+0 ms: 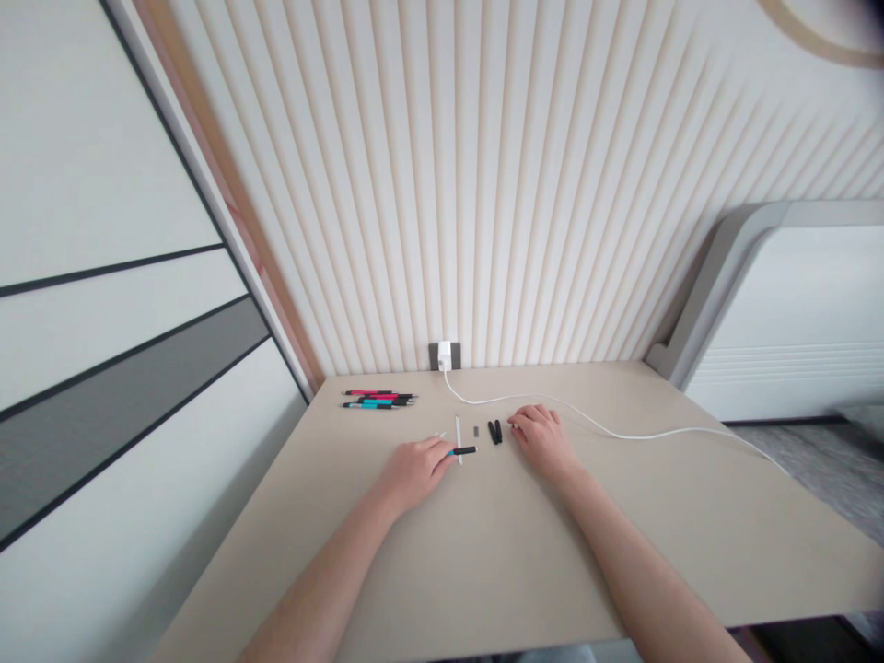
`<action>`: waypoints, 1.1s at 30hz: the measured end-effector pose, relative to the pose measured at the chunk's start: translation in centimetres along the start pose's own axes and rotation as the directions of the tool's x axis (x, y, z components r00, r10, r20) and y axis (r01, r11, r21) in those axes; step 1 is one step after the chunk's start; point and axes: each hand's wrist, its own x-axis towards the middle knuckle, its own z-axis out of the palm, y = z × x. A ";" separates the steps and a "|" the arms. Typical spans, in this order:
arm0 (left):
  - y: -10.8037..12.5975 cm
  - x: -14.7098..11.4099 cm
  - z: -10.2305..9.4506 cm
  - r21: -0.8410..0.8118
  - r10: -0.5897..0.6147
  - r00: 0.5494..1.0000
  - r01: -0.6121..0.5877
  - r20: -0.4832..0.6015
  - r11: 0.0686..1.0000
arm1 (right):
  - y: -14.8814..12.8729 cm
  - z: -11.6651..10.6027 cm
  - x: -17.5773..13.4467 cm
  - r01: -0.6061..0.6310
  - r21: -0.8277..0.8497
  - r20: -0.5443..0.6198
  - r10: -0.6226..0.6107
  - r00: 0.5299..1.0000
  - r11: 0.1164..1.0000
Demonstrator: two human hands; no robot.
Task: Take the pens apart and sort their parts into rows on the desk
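Forearms [331, 571], left hand [412, 471] pinching slim black-blue pen [466, 450], right hand [542, 439] curled, hold unclear

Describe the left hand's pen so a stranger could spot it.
On the beige desk, find the left hand. Its fingers hold the blue-and-black pen, black end pointing right. Unlike the grouped pens at the desk's back left, it is held.

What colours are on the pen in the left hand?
Blue and black where the pen shows, in the head view.
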 end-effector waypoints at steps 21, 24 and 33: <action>0.0 0.0 0.0 -0.011 -0.009 1.000 0.009 0.010 1.000 | -0.4 0.5 -0.3 -0.049 -0.095 -0.053 0.044 0.998 0.994; 0.0 0.0 0.0 -0.006 -0.010 1.000 0.010 0.016 1.000 | -0.4 0.4 -0.3 -0.051 -0.089 -0.056 0.046 0.997 0.995; 0.0 0.0 0.1 0.000 -0.003 1.000 0.003 0.000 1.000 | -3.2 -0.8 -0.9 0.083 0.260 -0.130 -0.051 0.990 0.962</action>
